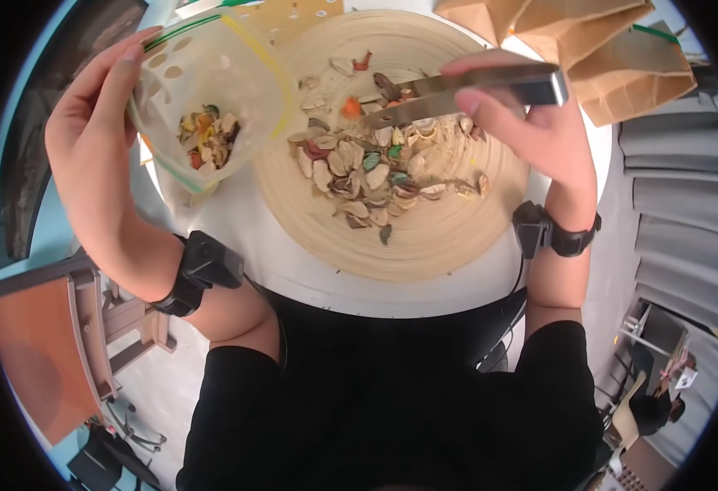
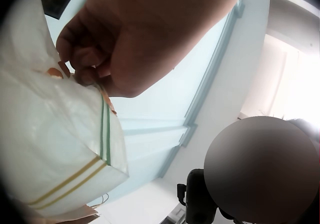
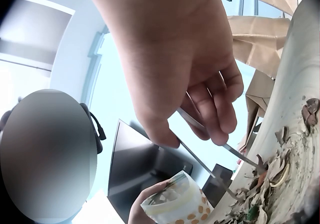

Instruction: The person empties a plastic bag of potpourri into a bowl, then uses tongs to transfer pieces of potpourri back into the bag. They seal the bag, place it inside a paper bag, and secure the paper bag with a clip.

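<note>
My left hand pinches the rim of a translucent zip bag with green and yellow edge lines, holding its mouth wide. Dried petals and flower pieces lie inside the bag. A pair of metal tongs is gripped between the thumb and fingers of my right hand. The arms of the tongs stand apart, with their tips down in a heap of dried petals, close to an orange piece. This heap spreads over a round, ridged wooden plate.
Brown paper bags stand at the back right, beyond the plate. The plate sits on a white round table. To the far left is a brown wooden table. Grey curtains hang at the right.
</note>
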The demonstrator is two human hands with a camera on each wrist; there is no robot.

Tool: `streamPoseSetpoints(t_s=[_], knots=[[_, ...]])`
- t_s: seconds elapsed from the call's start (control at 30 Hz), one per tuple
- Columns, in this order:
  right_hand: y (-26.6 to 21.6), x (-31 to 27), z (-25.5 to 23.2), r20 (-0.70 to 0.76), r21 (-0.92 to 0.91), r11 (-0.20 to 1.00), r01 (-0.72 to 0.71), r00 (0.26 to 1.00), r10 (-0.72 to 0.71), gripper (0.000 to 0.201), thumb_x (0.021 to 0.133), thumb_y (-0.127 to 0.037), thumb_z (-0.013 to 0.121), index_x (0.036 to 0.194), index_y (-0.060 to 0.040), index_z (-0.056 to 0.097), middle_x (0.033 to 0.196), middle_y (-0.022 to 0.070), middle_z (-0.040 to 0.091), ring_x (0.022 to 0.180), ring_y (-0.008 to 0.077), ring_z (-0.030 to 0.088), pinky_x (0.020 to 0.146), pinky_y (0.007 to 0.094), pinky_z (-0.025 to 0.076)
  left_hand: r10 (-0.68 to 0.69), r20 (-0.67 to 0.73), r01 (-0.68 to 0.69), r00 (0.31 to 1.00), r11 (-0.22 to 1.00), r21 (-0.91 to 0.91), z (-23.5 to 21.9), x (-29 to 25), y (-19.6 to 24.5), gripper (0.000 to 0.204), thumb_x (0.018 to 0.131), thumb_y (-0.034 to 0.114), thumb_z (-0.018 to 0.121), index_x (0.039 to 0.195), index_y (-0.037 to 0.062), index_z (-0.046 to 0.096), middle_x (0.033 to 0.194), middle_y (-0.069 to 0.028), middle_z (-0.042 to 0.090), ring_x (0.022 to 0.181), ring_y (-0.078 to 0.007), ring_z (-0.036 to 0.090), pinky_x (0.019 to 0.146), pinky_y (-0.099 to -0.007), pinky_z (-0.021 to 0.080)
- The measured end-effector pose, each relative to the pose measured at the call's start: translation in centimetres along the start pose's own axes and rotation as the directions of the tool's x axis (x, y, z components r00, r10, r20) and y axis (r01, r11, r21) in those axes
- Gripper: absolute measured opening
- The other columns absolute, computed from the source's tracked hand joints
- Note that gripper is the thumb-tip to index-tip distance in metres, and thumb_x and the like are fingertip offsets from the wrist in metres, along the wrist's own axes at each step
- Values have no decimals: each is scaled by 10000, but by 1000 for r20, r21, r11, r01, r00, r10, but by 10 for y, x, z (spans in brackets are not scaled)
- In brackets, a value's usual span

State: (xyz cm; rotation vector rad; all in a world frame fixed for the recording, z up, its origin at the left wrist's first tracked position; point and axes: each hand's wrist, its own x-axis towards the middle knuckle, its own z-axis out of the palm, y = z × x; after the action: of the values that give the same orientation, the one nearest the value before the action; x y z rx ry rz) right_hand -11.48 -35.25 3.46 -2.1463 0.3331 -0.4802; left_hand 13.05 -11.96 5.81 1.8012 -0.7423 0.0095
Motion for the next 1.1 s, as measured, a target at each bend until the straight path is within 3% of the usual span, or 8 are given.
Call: streamPoseSetpoints(t_s=[0.07,0.1,0.23,0.43,0.53,0.67,0.9,1.1], knots=[[4,1,-3,-53,-126,992,31,998,-38,218,825,-115,741,1021,-25,714,724,24,702,723,85,673,631,193,488,-10,-4,10,1000,1000,16,4,0,1,199,905,171,654,1037,59,753,723,78,580,583,7,374,510,-178,246],[-1,1,-2,-2,-108,994,-27,1000,27,264,861,-26,678,1123,1,677,922,45,693,827,85,626,709,208,502,-28,-1,28,1000,999,23,6,0,2,201,903,175,658,1038,59,752,710,79,565,580,6,364,508,-180,242],[-4,2,20,15,118,991,68,997,-70,279,860,-26,696,1137,7,673,992,60,697,920,133,651,826,246,527,-25,37,23,999,998,53,10,1,2,207,907,182,658,1044,55,748,715,74,570,580,2,370,509,-180,248],[7,-1,-6,-27,-70,997,-19,999,18,232,869,-184,705,1028,-16,707,774,55,697,658,95,651,556,207,487,21,218,-23,976,1000,7,14,-2,1,209,943,144,620,1074,16,722,731,38,597,628,-19,470,537,-186,347],[26,5,-22,-131,166,984,-62,988,85,250,898,-171,632,1056,12,696,737,20,657,669,59,587,554,193,406,7,240,0,971,1000,-28,19,-3,1,218,943,136,625,1095,3,708,737,30,608,640,-25,497,550,-191,378],[43,15,-23,-266,100,991,-86,958,109,250,927,-184,587,1006,24,701,681,23,634,607,66,572,522,194,391,-35,352,41,936,999,-11,18,-3,4,223,936,126,635,1099,-13,696,720,23,607,617,-28,511,534,-203,395],[37,14,-19,3,239,963,-126,992,129,277,943,-158,546,1052,65,670,706,71,654,609,120,621,521,222,464,-14,326,28,945,999,-39,21,-4,4,225,927,135,629,1070,-26,695,710,21,602,607,-33,513,525,-206,396],[23,10,5,35,296,946,-132,991,127,213,921,-96,611,1058,57,668,758,76,678,674,120,658,563,221,493,-13,373,18,928,1000,-10,17,-3,0,263,952,164,618,1131,-19,680,802,30,629,662,-12,508,578,-184,389]])
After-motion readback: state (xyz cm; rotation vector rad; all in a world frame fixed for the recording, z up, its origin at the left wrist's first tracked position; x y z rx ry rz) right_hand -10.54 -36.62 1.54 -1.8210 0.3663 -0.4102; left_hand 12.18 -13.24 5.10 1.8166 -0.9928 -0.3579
